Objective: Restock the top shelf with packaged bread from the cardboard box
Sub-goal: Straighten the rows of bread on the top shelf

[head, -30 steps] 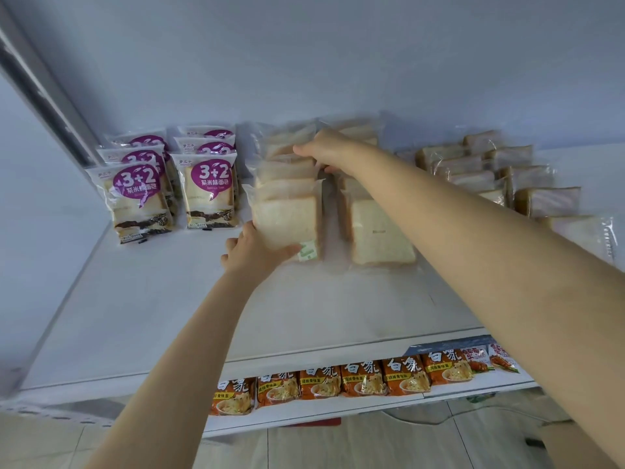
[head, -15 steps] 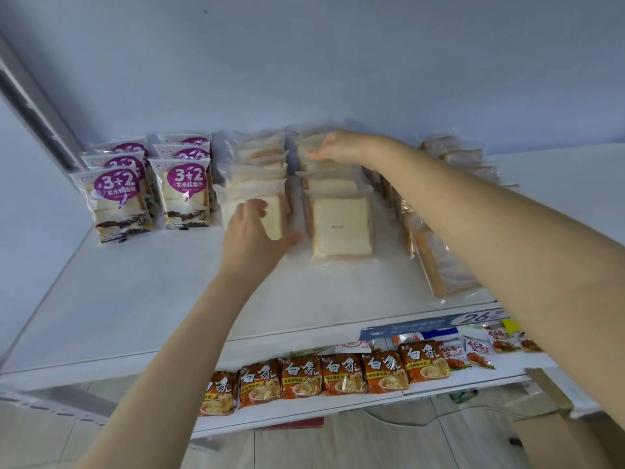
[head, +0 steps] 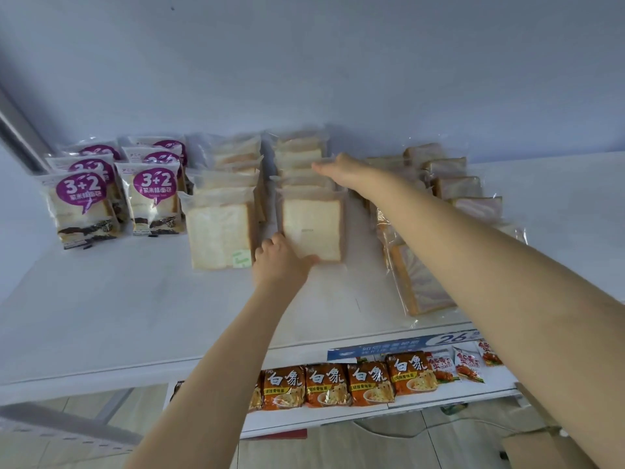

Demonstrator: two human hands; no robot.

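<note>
Pinching the low corner of the front bread pack [head: 313, 225] with the nearer left grip [head: 282, 265], pack standing tall just above it on the top shelf [head: 101, 316], right grip [head: 340, 170] spread flat on the packs [head: 297, 154] behind.

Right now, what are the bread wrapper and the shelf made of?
Wrapper: thin, clear plastic film, slightly glossy. The white slice shows straight through it, and its top edge crinkles. Shelf: smooth, matt white and flat, probably painted metal, though the look alone cannot settle that.
</note>
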